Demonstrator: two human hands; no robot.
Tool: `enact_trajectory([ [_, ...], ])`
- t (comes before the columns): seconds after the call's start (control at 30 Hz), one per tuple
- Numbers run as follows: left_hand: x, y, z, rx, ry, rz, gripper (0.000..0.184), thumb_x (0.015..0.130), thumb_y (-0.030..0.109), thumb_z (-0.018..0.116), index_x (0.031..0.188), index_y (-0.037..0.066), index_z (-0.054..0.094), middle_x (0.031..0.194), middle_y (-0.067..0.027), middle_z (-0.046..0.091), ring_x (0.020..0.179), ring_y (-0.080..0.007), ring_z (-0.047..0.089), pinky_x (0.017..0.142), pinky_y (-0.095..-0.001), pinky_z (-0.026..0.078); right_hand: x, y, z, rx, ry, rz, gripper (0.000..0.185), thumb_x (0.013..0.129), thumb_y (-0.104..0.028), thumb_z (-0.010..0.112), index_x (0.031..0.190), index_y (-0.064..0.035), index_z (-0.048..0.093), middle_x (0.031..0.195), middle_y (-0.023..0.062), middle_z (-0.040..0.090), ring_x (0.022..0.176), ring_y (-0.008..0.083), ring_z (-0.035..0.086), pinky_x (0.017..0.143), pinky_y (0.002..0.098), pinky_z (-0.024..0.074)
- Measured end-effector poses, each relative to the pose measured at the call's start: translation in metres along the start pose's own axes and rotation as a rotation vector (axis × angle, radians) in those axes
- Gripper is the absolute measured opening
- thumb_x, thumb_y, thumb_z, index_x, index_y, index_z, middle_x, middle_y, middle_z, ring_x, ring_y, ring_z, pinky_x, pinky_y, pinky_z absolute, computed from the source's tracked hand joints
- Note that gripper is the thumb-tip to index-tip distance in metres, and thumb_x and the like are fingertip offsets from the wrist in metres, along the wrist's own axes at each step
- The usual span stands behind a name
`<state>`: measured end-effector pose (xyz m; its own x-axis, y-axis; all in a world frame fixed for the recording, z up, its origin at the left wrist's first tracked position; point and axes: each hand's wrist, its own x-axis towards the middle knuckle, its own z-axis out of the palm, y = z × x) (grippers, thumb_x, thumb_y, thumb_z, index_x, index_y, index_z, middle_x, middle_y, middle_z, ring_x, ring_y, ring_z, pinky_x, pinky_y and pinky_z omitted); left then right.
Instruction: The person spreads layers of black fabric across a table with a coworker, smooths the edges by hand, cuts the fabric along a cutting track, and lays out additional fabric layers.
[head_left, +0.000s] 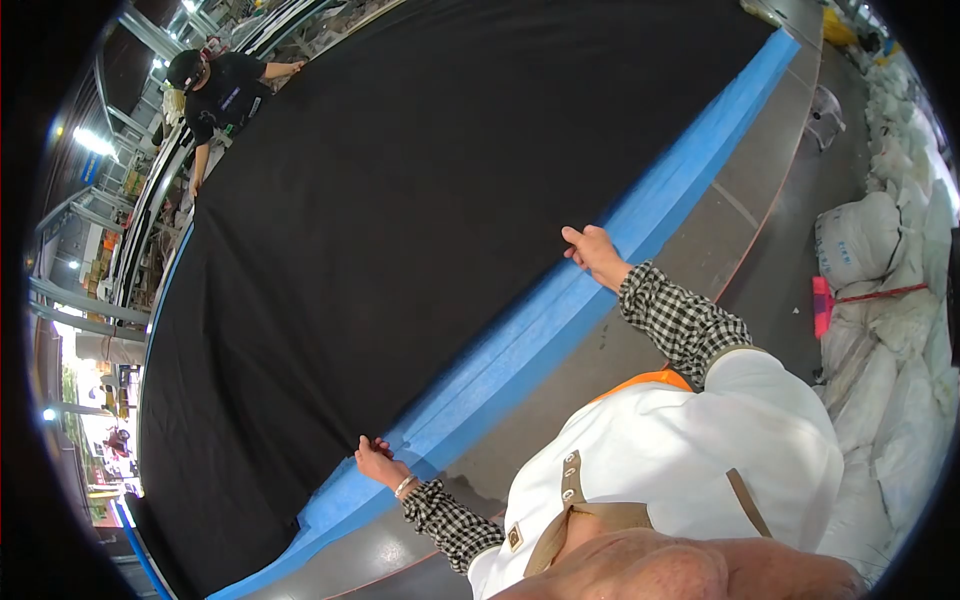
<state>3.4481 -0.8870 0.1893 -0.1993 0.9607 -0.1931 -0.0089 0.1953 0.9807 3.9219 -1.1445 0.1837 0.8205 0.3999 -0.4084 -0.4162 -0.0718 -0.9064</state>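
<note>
A wide sheet of black fabric (400, 180) spreads across a large grey table (690, 235), over a blue layer (540, 335) that shows as a long strip along the near side. My left hand (378, 463) is closed at the fabric's near edge, fingers curled and pinching it. Farther right along the same edge, my right hand (597, 255) is also closed on the black fabric, with the thumb on the upper side. Folds run through the fabric near my left hand. Checked sleeves cover both my forearms.
Across the table a person in black (228, 100) has both hands at the fabric's far edge. White sacks (860, 240) and plastic-wrapped bundles (890, 400) line the floor on the right, with a pink object (822, 307) beside them. Metal rails (95, 315) stand on the left.
</note>
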Motion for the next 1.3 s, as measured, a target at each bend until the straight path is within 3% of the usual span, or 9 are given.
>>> enact_trajectory([
  [0.43,0.016,-0.033,0.001,0.201,0.013,0.062,0.024,0.090,0.011,0.059,0.070,0.001,0.052,0.061,-0.0089,0.056,0.048,-0.0138,0.051,0.043,-0.0265,0.039,-0.004,0.016,0.008,-0.225,0.058,-0.044,0.039,0.090,-0.030,0.066,0.065,-0.0046,0.051,0.062,0.0080,0.062,0.050,0.0136,0.053,0.045,0.0313,0.0403],
  [0.7,0.021,-0.039,-0.004,0.159,0.030,0.039,0.017,0.085,0.007,0.054,0.070,-0.001,0.056,0.060,-0.0083,0.056,0.049,-0.0130,0.050,0.044,-0.0256,0.039,0.000,0.028,-0.004,-0.267,-0.032,-0.076,0.028,0.089,-0.029,0.066,0.077,-0.0042,0.066,0.067,0.0039,0.065,0.054,0.0112,0.054,0.049,0.0289,0.0432],
  [0.8,0.017,-0.035,-0.013,0.334,0.115,0.199,0.022,0.090,0.014,0.060,0.074,-0.001,0.056,0.063,-0.0073,0.056,0.053,-0.0158,0.050,0.052,-0.0310,0.043,0.001,0.023,-0.011,-0.345,-0.036,-0.116,0.027,0.089,-0.029,0.066,0.080,-0.0042,0.066,0.068,0.0059,0.065,0.057,0.0144,0.057,0.054,0.0308,0.0466],
  [0.87,0.016,-0.032,-0.017,0.498,0.160,0.405,0.020,0.090,0.016,0.065,0.083,-0.002,0.059,0.072,-0.0077,0.059,0.062,-0.0173,0.053,0.061,-0.0324,0.045,0.009,0.020,-0.021,-0.601,0.041,-0.539,0.021,0.089,-0.025,0.066,0.084,-0.0049,0.066,0.072,0.0086,0.064,0.063,0.0221,0.060,0.059,0.0347,0.0487],
  [0.9,0.020,-0.033,-0.018,0.573,0.167,0.553,0.021,0.089,0.017,0.069,0.089,-0.003,0.062,0.079,-0.0081,0.061,0.069,-0.0181,0.055,0.067,-0.0326,0.046,0.012,0.014,-0.025,-0.669,0.041,-0.625,0.016,0.088,-0.021,0.066,0.087,-0.0057,0.066,0.077,0.0090,0.065,0.071,0.0255,0.061,0.064,0.0361,0.0493],
  [0.97,0.008,-0.015,-0.002,0.501,-0.021,0.607,0.024,0.085,0.013,0.072,0.103,-0.001,0.065,0.097,-0.0089,0.063,0.091,-0.0214,0.058,0.083,-0.0344,0.046,0.013,-0.002,-0.026,-0.808,0.031,-0.827,0.009,0.086,-0.014,0.065,0.091,-0.0072,0.067,0.086,0.0085,0.065,0.083,0.0291,0.061,0.073,0.0381,0.0493],
  [1.03,-0.002,0.001,0.011,0.776,-0.170,0.915,0.030,0.082,0.014,0.074,0.110,0.004,0.067,0.108,-0.0084,0.064,0.105,-0.0246,0.056,0.093,-0.0376,0.043,0.014,-0.014,-0.027,-0.950,0.014,-1.071,0.011,0.083,-0.009,0.066,0.094,-0.0086,0.068,0.093,0.0069,0.065,0.092,0.0295,0.060,0.079,0.0394,0.0483],
  [1.13,-0.009,0.009,0.024,0.925,-0.356,0.980,0.030,0.081,0.015,0.075,0.109,0.009,0.069,0.113,-0.0067,0.063,0.111,-0.0272,0.054,0.096,-0.0404,0.041,0.025,-0.009,-0.032,-1.016,-0.152,-1.133,0.017,0.081,-0.007,0.068,0.097,-0.0110,0.069,0.100,0.0049,0.064,0.099,0.0276,0.057,0.086,0.0413,0.0450],
  [1.3,0.008,-0.006,0.027,0.916,-0.422,0.904,0.021,0.081,0.016,0.074,0.101,0.009,0.070,0.105,-0.0054,0.065,0.105,-0.0266,0.056,0.092,-0.0397,0.043,0.031,-0.005,-0.035,-1.153,-0.241,-1.118,0.017,0.082,-0.008,0.068,0.098,-0.0119,0.070,0.100,0.0031,0.064,0.096,0.0248,0.057,0.085,0.0387,0.0432],
])
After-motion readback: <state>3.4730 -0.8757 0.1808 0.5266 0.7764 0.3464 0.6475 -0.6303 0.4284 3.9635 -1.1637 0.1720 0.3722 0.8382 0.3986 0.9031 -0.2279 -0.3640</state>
